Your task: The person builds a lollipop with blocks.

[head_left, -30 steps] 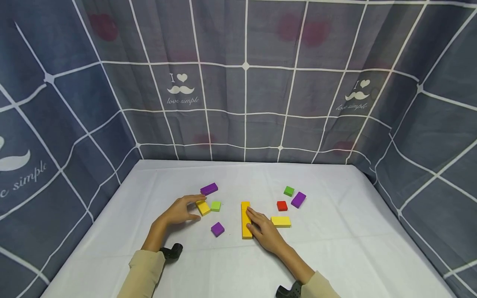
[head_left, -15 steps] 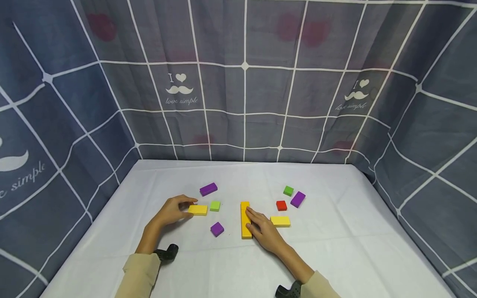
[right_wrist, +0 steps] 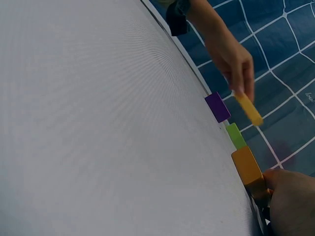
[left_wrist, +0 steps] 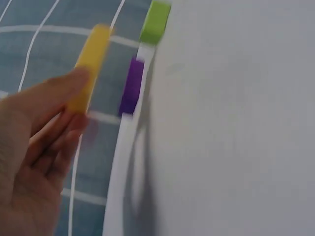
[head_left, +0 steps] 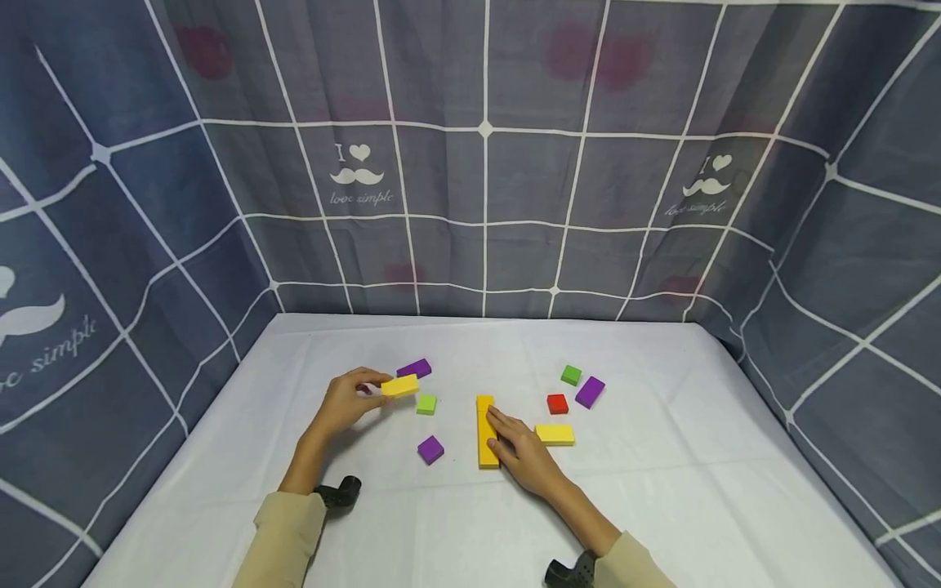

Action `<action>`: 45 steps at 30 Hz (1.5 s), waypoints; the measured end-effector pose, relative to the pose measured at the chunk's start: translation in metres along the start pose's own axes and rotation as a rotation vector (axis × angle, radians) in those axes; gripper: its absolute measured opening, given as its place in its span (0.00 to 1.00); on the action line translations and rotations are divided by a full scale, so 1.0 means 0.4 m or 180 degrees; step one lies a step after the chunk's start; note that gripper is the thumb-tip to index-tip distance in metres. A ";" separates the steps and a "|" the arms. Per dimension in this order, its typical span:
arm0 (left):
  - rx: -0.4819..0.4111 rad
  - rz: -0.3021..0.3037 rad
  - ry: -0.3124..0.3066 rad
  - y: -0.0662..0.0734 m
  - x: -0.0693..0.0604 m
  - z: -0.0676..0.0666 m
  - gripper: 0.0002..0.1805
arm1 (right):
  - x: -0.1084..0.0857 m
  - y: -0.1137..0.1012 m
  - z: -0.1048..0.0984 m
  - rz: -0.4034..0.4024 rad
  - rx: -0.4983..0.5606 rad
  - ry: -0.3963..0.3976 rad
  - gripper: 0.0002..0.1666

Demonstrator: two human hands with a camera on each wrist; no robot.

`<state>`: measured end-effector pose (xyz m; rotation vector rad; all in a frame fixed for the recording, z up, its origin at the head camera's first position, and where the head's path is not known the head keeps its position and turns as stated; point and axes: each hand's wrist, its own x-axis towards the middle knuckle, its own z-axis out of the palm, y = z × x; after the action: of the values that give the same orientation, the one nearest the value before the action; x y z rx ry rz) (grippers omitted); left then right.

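Observation:
My left hand (head_left: 345,403) pinches a yellow block (head_left: 400,386) between thumb and fingers, above the table. In the left wrist view this yellow block (left_wrist: 91,64) is clear of the cloth, slightly blurred. My right hand (head_left: 531,461) rests against the right side of a long orange-yellow block (head_left: 486,445), fingers fairly straight. A short orange-yellow piece (head_left: 484,402) sits at that block's far end. In the right wrist view the orange-yellow block (right_wrist: 247,166) partly hides my right fingers. Near the left hand lie a purple block (head_left: 416,368) and a lime block (head_left: 426,404).
Another purple block (head_left: 430,450) lies between the hands. Right of the right hand are a yellow block (head_left: 555,435), a red block (head_left: 557,404), a green block (head_left: 571,375) and a purple block (head_left: 590,392). A grid-patterned curtain (head_left: 441,180) surrounds the white-covered table (head_left: 662,490).
My left hand has taken hold of the yellow block, first turned and shifted left, then raised from the table. The right hand stays at the orange-yellow block.

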<state>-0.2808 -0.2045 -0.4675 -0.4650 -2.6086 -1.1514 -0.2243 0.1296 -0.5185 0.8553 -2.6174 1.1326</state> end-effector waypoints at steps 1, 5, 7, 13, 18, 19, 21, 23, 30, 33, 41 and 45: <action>-0.0043 0.0038 0.0107 0.013 0.013 0.012 0.17 | -0.001 0.000 -0.001 0.0006 0.0006 -0.0002 0.29; -0.0209 0.0152 0.0357 0.074 0.067 0.077 0.18 | -0.003 -0.001 -0.003 0.0023 0.0000 0.0000 0.29; -0.0270 0.0158 0.0320 0.104 0.091 0.114 0.18 | -0.003 -0.001 -0.003 0.0029 -0.0009 -0.0002 0.29; -0.0119 0.0214 -0.0032 0.153 0.137 0.215 0.17 | -0.001 -0.003 0.000 0.0027 -0.0050 0.0006 0.29; 0.0089 0.0343 -0.0212 0.154 0.145 0.257 0.16 | 0.002 -0.005 0.002 0.0031 -0.0064 -0.0017 0.29; 0.0103 0.0349 -0.0242 0.152 0.144 0.260 0.16 | 0.002 -0.004 0.003 0.0038 -0.0071 -0.0027 0.29; 0.0111 0.0337 -0.0295 0.148 0.143 0.265 0.16 | 0.002 -0.004 0.003 0.0063 -0.0072 -0.0046 0.29; 0.0113 0.0317 -0.0373 0.146 0.143 0.267 0.16 | 0.001 -0.004 0.002 0.0055 -0.0069 -0.0034 0.29; 0.0177 0.0115 -0.0681 0.143 0.143 0.274 0.18 | 0.000 -0.007 0.000 0.0046 -0.0019 0.0007 0.29; 0.0186 0.0066 -0.0712 0.146 0.143 0.275 0.18 | -0.001 -0.007 0.000 0.0056 -0.0003 0.0001 0.29; 0.0193 0.0096 -0.0765 0.154 0.145 0.278 0.18 | 0.000 -0.007 -0.001 0.0053 -0.0019 0.0014 0.29; 0.0209 0.0105 -0.0802 0.156 0.145 0.280 0.19 | 0.000 -0.006 -0.001 0.0072 -0.0018 0.0000 0.29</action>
<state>-0.3212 -0.0703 -0.4788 -0.6765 -2.8287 -1.0538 -0.2231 0.1286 -0.5168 0.8266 -2.6354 1.1304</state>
